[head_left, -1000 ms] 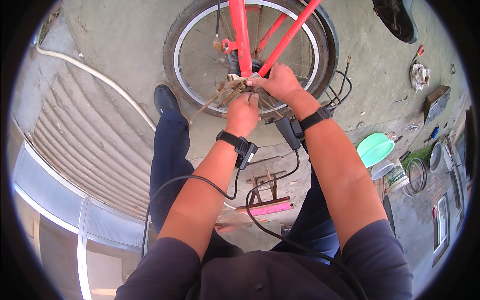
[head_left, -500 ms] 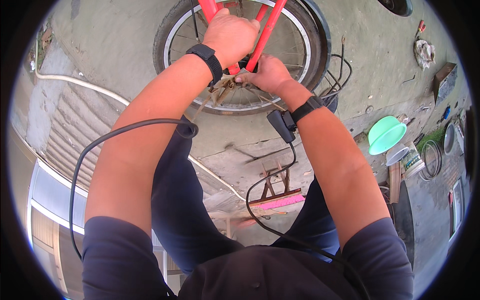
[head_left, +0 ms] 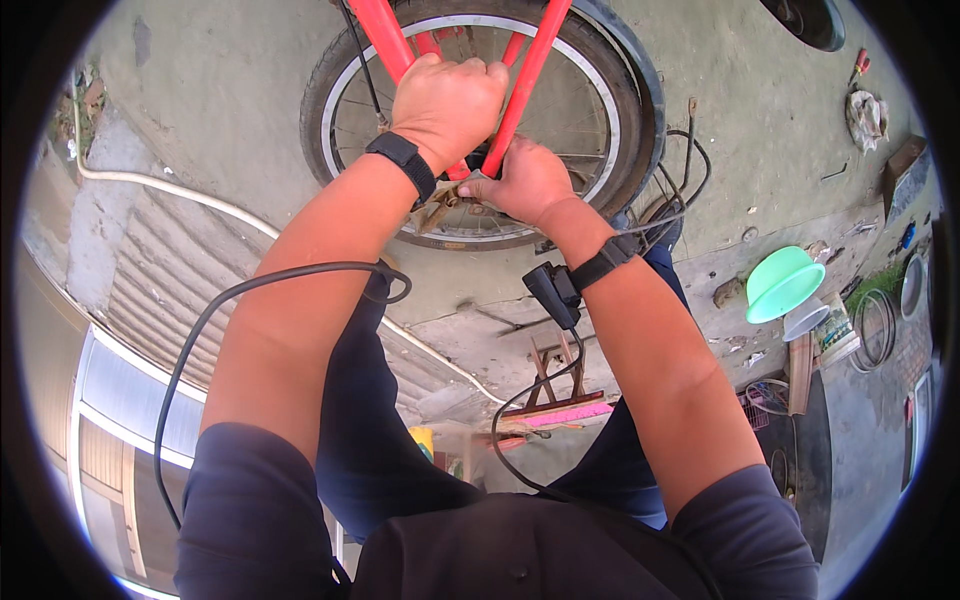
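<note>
Red bicycle frame and spoked wheel, seen from above through the head camera that I follow remotely; both lie at the top centre of my view, the tubes crossing in front of the spokes. The left hand, knuckles upward, has its grip closed around the left red tube. The right hand sits at the lower end of the right tube, near the hub, its thumb pointing left. Because its fingers are mostly hidden there, I cannot tell whether that grip is closed on the tube or on the small brown piece beside it. A dark mudguard curves along the wheel's right side. Each wrist bears a black strap; a black device hangs by the right one. On the ground, at right, I note a light green basin, a red-handled tool and a crumpled pale bag; at left, a pale hose runs beside a ridged surface.
</note>
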A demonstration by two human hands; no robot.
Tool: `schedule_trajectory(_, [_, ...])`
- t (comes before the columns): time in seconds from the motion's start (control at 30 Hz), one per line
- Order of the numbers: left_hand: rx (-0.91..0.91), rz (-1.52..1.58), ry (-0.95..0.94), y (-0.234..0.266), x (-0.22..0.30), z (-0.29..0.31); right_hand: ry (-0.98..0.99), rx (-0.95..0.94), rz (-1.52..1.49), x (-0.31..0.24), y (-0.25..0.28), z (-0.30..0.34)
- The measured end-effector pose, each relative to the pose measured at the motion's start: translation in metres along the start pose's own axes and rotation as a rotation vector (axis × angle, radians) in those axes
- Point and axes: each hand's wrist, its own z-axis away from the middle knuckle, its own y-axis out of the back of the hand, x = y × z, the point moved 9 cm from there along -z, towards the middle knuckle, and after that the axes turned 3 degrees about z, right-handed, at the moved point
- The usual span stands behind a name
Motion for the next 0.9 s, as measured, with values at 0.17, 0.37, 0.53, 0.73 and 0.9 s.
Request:
schedule_trajectory(0.17, [0.021,0.02,0.001,0.003,0.0,-0.003,0.089,0.19,-0.123,0.004,0.011,0.014])
schedule_trajectory(0.37, [-0.001,-0.045,0.012,-0.001,0.0,-0.003,0.263,0.427,0.0,0.006,0.002,0.08])
schedule_trajectory(0.53, [0.022,-0.027,-0.01,0.002,0.001,-0.003,0.134,0.281,-0.05,0.017,-0.025,0.067])
schedule_trajectory(0.73, [0.016,-0.021,-0.015,0.001,0.001,-0.004,-0.002,0.143,-0.045,0.024,-0.034,0.054])
schedule_trajectory(0.9, [0.012,-0.015,-0.004,0.001,-0.002,-0.005,-0.027,0.072,-0.052,0.024,-0.035,0.044])
